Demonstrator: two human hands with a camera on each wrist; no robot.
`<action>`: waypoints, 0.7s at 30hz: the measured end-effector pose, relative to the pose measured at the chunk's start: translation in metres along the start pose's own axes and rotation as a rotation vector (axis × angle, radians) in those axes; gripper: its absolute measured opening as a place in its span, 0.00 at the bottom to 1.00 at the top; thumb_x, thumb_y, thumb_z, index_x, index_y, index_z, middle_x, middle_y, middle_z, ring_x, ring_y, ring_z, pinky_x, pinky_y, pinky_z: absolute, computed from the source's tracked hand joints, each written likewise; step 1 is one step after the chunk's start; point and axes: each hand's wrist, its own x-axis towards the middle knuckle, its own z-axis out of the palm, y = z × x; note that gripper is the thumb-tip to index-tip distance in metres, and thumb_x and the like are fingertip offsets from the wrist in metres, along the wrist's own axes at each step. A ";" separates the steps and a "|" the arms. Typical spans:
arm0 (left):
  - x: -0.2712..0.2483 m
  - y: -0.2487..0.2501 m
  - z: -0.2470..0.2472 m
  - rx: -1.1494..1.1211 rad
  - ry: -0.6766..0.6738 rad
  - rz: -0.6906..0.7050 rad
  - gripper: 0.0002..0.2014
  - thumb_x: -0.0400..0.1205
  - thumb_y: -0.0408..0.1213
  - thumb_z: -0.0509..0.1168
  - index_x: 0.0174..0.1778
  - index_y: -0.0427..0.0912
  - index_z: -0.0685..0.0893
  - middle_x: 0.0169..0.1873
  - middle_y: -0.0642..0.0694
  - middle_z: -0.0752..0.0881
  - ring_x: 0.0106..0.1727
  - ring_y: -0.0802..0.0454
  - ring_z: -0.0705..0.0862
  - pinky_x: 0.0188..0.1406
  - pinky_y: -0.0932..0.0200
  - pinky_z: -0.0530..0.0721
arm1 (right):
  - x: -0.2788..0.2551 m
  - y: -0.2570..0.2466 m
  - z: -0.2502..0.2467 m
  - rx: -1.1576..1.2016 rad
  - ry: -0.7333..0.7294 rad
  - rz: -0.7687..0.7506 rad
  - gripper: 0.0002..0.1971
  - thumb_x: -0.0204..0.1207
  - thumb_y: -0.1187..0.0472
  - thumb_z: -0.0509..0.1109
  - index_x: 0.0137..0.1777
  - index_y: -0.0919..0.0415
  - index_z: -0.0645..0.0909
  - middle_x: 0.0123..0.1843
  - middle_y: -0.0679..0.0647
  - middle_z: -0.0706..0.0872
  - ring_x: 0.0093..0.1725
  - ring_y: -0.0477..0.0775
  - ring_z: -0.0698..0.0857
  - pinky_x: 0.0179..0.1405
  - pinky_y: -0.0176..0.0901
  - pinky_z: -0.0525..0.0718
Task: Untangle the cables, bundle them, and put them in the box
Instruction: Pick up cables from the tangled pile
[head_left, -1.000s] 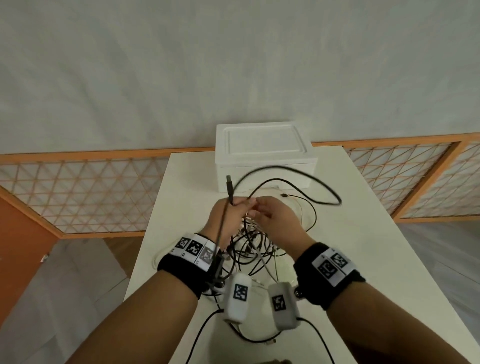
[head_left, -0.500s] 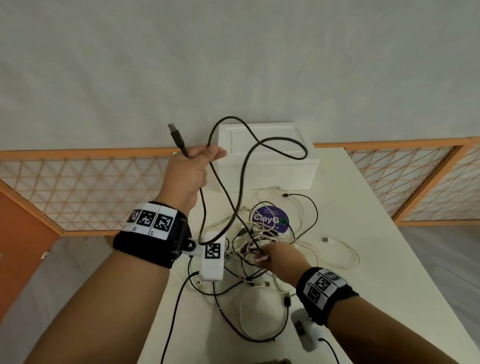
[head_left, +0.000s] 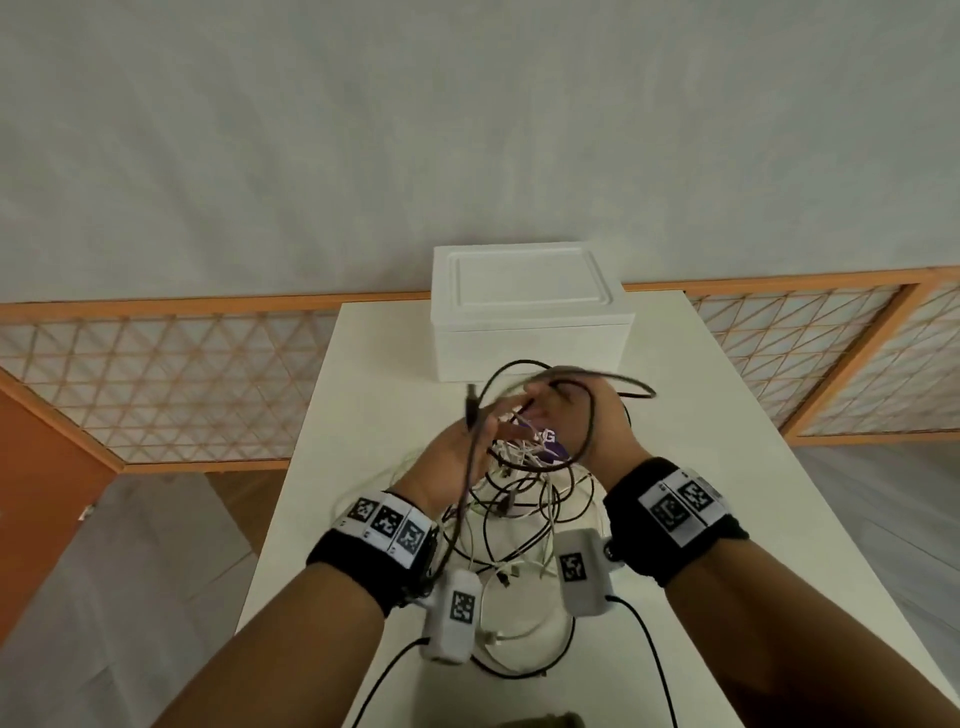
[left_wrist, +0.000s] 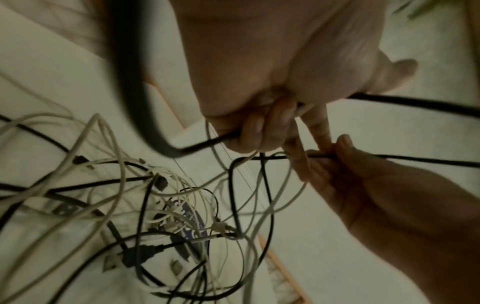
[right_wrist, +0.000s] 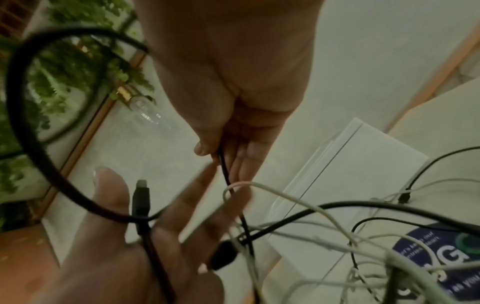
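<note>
Black cable (head_left: 584, 415) looped between both grips above the surface (head_left: 727, 467): right hand (head_left: 592, 415) pinches it, left hand (head_left: 457, 457) clasps its plug end, tangle (head_left: 519, 499) hanging below, closed box (head_left: 530, 332) just beyond.

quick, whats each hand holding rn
left hand: fingers curled round the black cable
right hand: pinches the black cable between thumb and fingers
</note>
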 end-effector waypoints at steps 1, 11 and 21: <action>0.001 0.000 0.002 0.058 0.011 0.004 0.32 0.73 0.71 0.58 0.69 0.57 0.77 0.40 0.44 0.89 0.32 0.42 0.82 0.47 0.51 0.85 | 0.000 -0.001 -0.004 0.019 0.014 -0.009 0.04 0.79 0.71 0.66 0.45 0.65 0.82 0.37 0.54 0.86 0.31 0.40 0.85 0.35 0.34 0.85; 0.005 -0.054 -0.045 0.950 0.049 -0.367 0.28 0.77 0.71 0.49 0.58 0.59 0.83 0.51 0.50 0.88 0.53 0.48 0.85 0.54 0.52 0.82 | -0.007 -0.011 -0.042 0.242 0.217 -0.100 0.14 0.78 0.73 0.61 0.34 0.61 0.81 0.26 0.52 0.85 0.23 0.47 0.81 0.22 0.33 0.76; 0.022 -0.033 -0.024 0.677 0.070 -0.311 0.07 0.77 0.47 0.72 0.44 0.48 0.87 0.41 0.50 0.87 0.44 0.51 0.86 0.47 0.54 0.82 | -0.022 -0.043 -0.023 0.262 0.150 -0.216 0.06 0.80 0.67 0.66 0.42 0.65 0.81 0.39 0.60 0.87 0.34 0.54 0.87 0.37 0.48 0.87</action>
